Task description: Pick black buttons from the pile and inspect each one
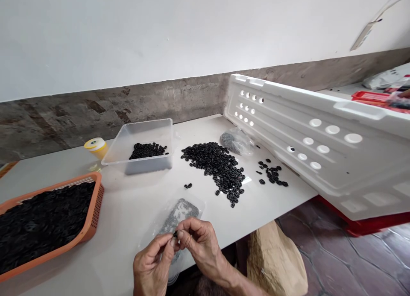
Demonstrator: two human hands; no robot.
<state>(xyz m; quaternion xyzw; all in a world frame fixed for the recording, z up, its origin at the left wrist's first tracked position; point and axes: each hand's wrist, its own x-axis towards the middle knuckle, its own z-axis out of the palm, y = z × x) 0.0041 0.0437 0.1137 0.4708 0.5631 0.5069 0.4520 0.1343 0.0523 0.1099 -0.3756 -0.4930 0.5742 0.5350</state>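
My left hand [152, 262] and my right hand [202, 247] meet at the table's front edge, thumbs and forefingers pinched together. Between their fingertips is a small black piece [175, 234], mostly hidden. Under and behind my hands lies a clear plastic bag [184, 208] of tiny grey bits. Beyond it spreads a pile of small black oval pieces with holes [214, 159], and a few loose black pieces [188, 186] lie nearer to me.
An orange basket [92, 202] full of black pieces stands left. Behind are a clear plastic bin [149, 164] with black pieces and a yellow-and-white tub [96, 147]. To the right are a tied bag [237, 141], scattered black pieces [272, 174] and a white perforated panel [288, 125].
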